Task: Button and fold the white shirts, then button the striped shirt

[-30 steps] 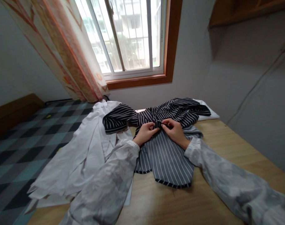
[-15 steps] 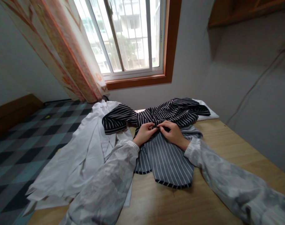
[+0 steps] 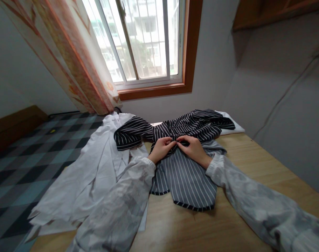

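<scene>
Striped dark garment [image 3: 185, 164] lies mid-worktop [image 3: 254, 168]; my left hand [image 3: 161, 148] and right hand [image 3: 193, 148] meet at its 12 o'clock edge, fingers pinched together on a small fold. I judge that thin pinch could slip, or drag the white cloth [image 3: 91, 178] at 9 o'clock.

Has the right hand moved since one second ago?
Yes. The right hand shifted slightly left along the striped shirt, toward the left hand.

sleeves: long, loose, pale grey-white, mottled | cuffs: gathered, elastic | hands [image 3: 177, 147]: bare
</scene>
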`<state>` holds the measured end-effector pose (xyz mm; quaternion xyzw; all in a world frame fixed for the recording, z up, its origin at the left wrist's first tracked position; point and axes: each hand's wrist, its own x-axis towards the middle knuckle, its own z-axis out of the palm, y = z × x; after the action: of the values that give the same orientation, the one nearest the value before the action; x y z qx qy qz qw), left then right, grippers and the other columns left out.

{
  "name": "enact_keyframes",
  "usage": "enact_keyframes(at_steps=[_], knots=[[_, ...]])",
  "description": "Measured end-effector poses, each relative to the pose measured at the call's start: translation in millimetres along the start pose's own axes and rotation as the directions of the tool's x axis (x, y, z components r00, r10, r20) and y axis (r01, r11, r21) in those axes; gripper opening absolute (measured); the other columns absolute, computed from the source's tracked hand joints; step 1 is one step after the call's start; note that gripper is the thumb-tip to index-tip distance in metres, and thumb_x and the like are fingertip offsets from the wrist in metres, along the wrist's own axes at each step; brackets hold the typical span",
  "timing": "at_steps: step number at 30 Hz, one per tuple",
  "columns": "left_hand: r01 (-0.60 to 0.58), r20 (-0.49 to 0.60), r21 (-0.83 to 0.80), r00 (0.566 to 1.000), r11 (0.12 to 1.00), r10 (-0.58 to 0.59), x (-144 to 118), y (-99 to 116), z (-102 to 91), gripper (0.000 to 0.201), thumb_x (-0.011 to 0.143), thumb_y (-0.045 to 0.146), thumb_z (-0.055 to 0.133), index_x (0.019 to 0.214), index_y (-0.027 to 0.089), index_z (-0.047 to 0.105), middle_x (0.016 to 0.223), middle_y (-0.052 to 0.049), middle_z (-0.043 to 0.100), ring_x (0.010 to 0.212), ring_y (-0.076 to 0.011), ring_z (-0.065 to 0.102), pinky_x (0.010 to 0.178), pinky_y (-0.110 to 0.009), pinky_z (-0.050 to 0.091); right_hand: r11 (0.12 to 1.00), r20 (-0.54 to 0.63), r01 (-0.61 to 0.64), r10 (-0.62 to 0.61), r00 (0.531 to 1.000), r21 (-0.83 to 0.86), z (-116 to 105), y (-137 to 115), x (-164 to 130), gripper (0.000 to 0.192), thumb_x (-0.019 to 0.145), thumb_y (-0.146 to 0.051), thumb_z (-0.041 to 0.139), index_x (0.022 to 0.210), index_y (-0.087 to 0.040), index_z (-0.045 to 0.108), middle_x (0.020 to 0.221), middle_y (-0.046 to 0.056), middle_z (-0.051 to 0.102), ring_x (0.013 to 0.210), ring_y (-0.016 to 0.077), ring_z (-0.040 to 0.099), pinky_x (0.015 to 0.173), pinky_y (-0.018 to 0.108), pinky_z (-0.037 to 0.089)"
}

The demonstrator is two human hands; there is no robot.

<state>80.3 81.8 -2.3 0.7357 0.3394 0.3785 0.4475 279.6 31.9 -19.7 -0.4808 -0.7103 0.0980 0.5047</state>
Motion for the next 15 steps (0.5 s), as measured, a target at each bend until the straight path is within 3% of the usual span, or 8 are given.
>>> enact_keyframes(at_steps=[6, 15], knots=[[0.006, -0.015, -0.031, 1.000, 0.999, -0.007, 0.4, -0.3, -1.3, 0.066, 0.085, 0.072, 0.078, 0.064, 0.022, 0.039, 0.060, 0.008, 0.030, 0.056, -0.0084, 0.024, 0.052, -0.026, 0.014, 0.997, 0.013, 0.040, -0.039, 0.999, -0.059, 0.0, 3.9, -0.5, 0.016, 0.098, -0.025, 0.079, 0.113, -0.025, 0.084, 0.114, 0.006, 0.085, 0.106, 0.0284, 0.079, 0.102, 0.046, 0.059], [-0.007, -0.016, -0.023, 1.000, 1.000, 0.006, 1.7, -2.9, -2.3, 0.069, 0.086, 0.073, 0.078, 0.064, 0.022, 0.038, 0.060, 0.008, 0.029, 0.057, -0.0086, 0.023, 0.054, -0.027, 0.014, 0.984, 0.038, 0.090, -0.085, 0.996, -0.156, -3.0, 2.6, -0.7, 0.016, 0.103, -0.025, 0.075, 0.115, -0.026, 0.086, 0.113, 0.006, 0.086, 0.103, 0.0263, 0.079, 0.098, 0.043, 0.057]])
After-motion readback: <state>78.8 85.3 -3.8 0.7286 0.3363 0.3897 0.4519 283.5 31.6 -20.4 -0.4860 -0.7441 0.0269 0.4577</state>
